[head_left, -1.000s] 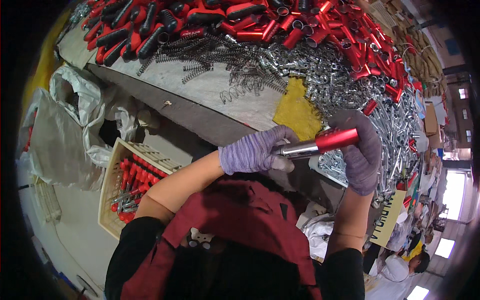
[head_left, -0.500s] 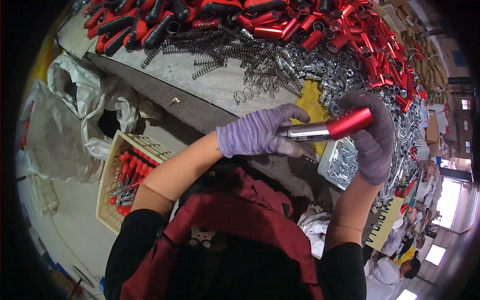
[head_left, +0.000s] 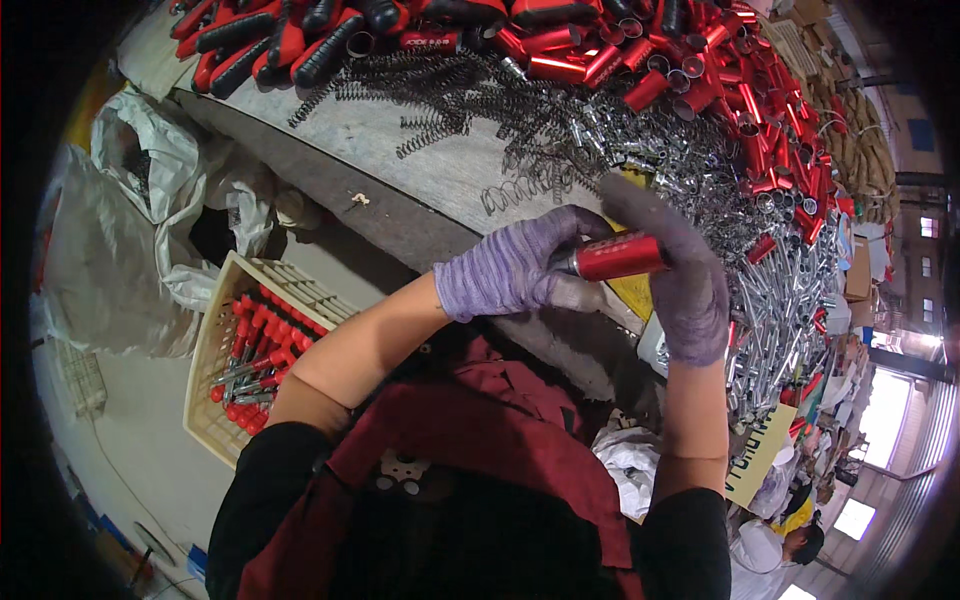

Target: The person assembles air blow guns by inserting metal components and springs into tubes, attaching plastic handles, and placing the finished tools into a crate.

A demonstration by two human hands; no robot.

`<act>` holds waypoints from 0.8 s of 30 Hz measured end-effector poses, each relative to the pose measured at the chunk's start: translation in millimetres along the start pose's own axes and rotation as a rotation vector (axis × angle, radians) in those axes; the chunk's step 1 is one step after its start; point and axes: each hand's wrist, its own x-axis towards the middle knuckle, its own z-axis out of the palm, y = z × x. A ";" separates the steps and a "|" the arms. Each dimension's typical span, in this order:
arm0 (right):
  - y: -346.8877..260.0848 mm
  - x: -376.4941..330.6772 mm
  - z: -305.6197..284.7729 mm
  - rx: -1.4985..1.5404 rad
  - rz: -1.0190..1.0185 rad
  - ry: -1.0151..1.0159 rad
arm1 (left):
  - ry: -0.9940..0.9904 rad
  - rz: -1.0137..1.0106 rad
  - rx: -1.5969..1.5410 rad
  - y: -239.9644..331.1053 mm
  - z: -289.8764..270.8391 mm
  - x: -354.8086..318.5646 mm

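Note:
My left hand [head_left: 520,265], in a striped purple glove, is closed with thumb and fingers around the left end of a metal shaft [head_left: 567,263], of which only a short dark piece shows. A red metal tube [head_left: 618,257] sits over the shaft, close to those fingers. My right hand [head_left: 685,285], gloved too and slightly blurred, has its fingers stretched out above the tube. Its palm appears to meet the tube's right end; its thumb is hidden. Both hands are in front of the bench edge.
Black coil springs [head_left: 430,100], small silver fittings [head_left: 640,135] and silver rods [head_left: 780,310] lie on the bench [head_left: 350,130]. Red tubes [head_left: 690,85] and red-black handles [head_left: 330,50] are heaped behind. A cream crate [head_left: 212,375] of red-ended tools [head_left: 262,350] stands left, near white sacks [head_left: 130,260].
The red tube has slid left over the silver shaft, covering most of it. My right hand has moved left with it, and its curled fingers have straightened. The left hand has barely moved.

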 end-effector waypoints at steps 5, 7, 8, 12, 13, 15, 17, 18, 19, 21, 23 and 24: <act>54.5 24.0 -29.1 -0.723 0.181 -0.074 | 0.097 0.046 0.022 1.0 -1.8 -2.4; 87.8 25.3 -33.5 -0.995 0.230 -0.241 | 0.063 -0.005 -0.016 4.1 -0.4 -1.8; 94.0 29.0 -30.0 -1.253 0.276 -0.433 | 0.049 -0.064 -0.054 4.9 -1.1 -3.8; 89.2 34.3 -24.4 -1.357 0.316 -0.480 | 0.003 -0.064 -0.039 3.1 -1.7 -9.0; 81.5 35.5 -22.9 -1.324 0.354 -0.431 | 0.011 -0.034 0.027 2.9 -4.0 -11.4; 65.9 30.5 -32.2 -1.296 0.394 -0.373 | 0.010 0.002 0.093 3.0 -6.8 -11.6; 46.5 17.8 -52.8 -1.141 0.354 -0.124 | -0.084 -0.117 0.159 1.7 -8.8 -11.5; 31.5 13.9 -61.5 -0.994 0.225 -0.055 | -0.084 -0.117 0.158 1.4 -9.5 -11.3; 5.8 11.8 -66.2 -0.847 0.102 0.016 | -0.068 -0.113 0.183 0.8 -8.7 -10.4; -52.6 6.4 -67.8 -0.435 0.107 0.073 | -0.050 -0.110 0.208 2.0 -7.0 -12.7; -80.3 9.0 -72.9 -0.650 -0.185 -0.214 | -0.043 -0.133 0.104 4.5 -4.6 -12.3; -87.9 14.8 -63.8 -0.798 -0.366 -0.402 | -0.046 -0.128 0.108 4.7 -2.9 -13.4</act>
